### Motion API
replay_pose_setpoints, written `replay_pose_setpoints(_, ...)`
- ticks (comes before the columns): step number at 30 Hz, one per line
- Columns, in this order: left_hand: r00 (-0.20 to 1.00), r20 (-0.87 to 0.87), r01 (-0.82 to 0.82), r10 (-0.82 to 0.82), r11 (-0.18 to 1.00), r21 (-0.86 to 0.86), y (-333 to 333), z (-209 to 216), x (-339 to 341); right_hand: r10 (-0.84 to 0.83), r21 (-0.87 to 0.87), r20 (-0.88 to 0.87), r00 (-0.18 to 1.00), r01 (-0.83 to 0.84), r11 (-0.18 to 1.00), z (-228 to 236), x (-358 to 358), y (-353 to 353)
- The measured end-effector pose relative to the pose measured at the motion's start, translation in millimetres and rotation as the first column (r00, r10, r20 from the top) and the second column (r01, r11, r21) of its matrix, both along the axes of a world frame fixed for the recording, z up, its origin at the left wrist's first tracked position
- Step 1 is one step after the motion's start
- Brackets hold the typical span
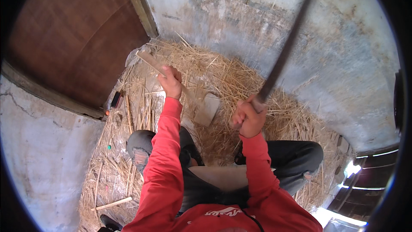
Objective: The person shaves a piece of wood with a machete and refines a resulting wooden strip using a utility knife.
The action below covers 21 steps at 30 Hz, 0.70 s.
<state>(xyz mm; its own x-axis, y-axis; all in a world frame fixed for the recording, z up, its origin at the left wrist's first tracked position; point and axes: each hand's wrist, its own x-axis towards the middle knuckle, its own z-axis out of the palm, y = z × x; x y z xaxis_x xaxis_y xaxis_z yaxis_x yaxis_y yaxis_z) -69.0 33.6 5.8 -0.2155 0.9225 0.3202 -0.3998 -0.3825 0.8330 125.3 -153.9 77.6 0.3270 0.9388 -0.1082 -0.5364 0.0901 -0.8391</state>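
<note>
My left hand (171,81) is closed round a pale strip of split wood or bamboo (150,61), which slants up to the left and continues, blurred, below the fist. My right hand (251,116) grips the handle of a long dark machete (286,51). Its blade is raised, pointing up and to the right, and is apart from the strip. Between and beyond my hands, a pale flat block (207,109) rests on the straw-covered floor. A light-coloured board or sheet (223,176) lies across my lap between my crossed legs.
Straw and shavings (227,75) pile against the worn wall (257,21). Several thin strips (148,116) lie left of my knee, near a small dark object (116,99). A brown door panel (77,38) stands at upper left. A loose stick (112,203) lies lower left.
</note>
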Motion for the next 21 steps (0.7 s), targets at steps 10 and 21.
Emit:
replay_pose_setpoints(10,0.987,0.114,0.113,-0.11,0.993,-0.026,-6,-12,6,0.366,-0.663,0.052,0.929,-0.241,0.709,-227,-45,-76)
replay_pose_setpoints(21,0.992,0.025,0.125,-0.124,0.992,-0.022,-15,-7,34,-0.213,0.11,0.102,0.972,0.202,0.973,-85,-39,-34)
